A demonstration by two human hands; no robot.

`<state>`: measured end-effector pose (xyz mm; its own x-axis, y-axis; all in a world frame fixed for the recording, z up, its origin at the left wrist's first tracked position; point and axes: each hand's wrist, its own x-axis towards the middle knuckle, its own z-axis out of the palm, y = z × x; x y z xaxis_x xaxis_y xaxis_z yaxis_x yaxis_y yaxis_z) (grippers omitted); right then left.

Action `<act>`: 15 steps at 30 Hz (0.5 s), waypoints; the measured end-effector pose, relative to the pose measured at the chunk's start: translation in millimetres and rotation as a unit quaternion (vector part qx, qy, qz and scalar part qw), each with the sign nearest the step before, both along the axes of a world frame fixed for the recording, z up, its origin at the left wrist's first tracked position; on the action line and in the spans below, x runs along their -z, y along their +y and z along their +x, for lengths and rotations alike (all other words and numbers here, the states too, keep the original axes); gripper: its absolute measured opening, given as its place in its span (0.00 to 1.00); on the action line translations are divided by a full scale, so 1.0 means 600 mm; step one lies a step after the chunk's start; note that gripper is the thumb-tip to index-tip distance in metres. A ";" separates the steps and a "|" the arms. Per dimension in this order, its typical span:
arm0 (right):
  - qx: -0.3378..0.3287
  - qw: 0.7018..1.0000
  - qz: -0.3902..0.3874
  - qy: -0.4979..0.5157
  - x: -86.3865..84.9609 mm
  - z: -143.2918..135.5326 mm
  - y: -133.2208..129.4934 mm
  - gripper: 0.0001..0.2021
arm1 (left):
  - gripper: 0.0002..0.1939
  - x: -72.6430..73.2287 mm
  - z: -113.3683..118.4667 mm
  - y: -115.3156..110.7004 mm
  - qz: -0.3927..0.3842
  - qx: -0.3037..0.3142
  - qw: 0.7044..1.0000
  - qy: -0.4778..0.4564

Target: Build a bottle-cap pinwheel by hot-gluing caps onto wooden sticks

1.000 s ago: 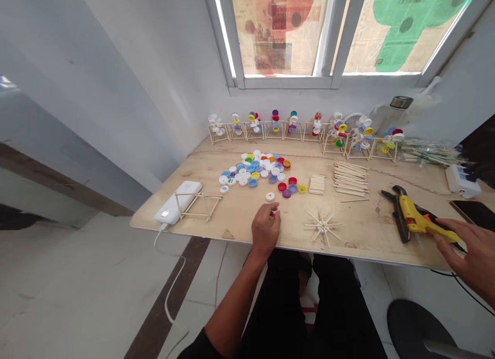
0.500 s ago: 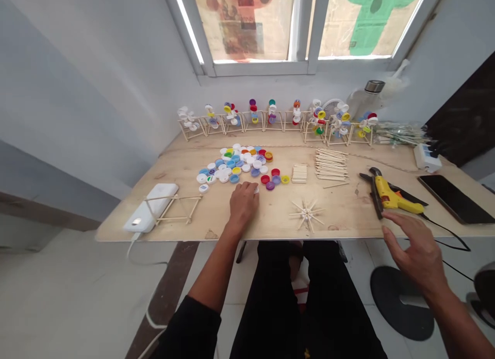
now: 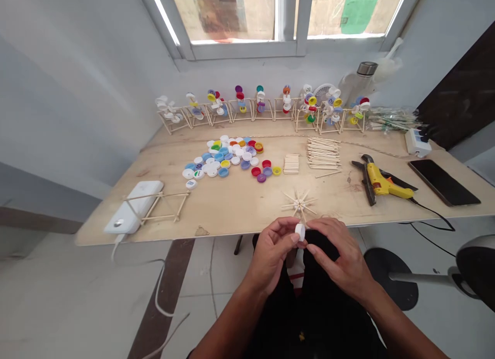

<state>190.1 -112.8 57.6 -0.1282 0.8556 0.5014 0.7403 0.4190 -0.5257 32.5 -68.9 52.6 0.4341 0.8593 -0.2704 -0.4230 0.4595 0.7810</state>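
A white bottle cap is pinched, tilted on its edge, between the thumb and fingers of my left hand, just in front of the table edge. My right hand is close beside the cap's right side, its thumb and forefinger apart; whether the fingertips touch it I cannot tell. Just beyond both hands, a star of thin wooden sticks with a white centre lies on the table. Further left is a pile of coloured bottle caps, with a few red, purple and yellow caps beside it.
Stick stands with cap pinwheels line the back. Short sticks and longer sticks lie mid-table. A yellow glue gun and phone lie right. At left, a stick frame leans over a white power bank.
My left hand has left the cap pile and come to the table's front edge with a white cap. My right hand has moved left from near the glue gun to meet it.
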 end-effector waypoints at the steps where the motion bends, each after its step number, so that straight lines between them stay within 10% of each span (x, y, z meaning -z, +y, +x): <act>1: -0.006 1.000 -0.006 0.003 0.000 -0.003 -0.002 0.16 | 0.14 0.001 0.003 -0.005 -0.019 0.000 1.000 -0.017; 15: -0.029 0.998 -0.040 0.030 -0.005 -0.010 -0.010 0.14 | 0.16 0.005 0.003 -0.015 -0.024 0.050 0.998 -0.006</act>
